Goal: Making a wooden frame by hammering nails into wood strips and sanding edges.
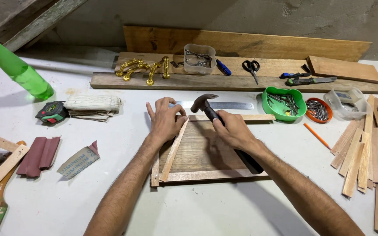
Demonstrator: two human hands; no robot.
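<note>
A dark wooden panel (202,148) lies flat on the white table, with thin pale strips along its edges. My left hand (166,119) presses its fingers on the upper end of one loose strip (174,150), which lies slanted across the panel's left part. My right hand (232,130) grips a claw hammer by its black handle. The hammer head (203,102) hovers just above the panel's top left corner, near my left fingertips. A steel ruler (226,105) lies just behind the panel.
A green bowl (270,104) and an orange dish (318,109) of nails stand right of the ruler. Wooden slats (370,148) are piled at right. Boards with gold handles (144,69), a nail tub, scissors and knives lie behind. A tape measure (51,112), cloth, sandpaper and a green bottle (16,67) are on the left.
</note>
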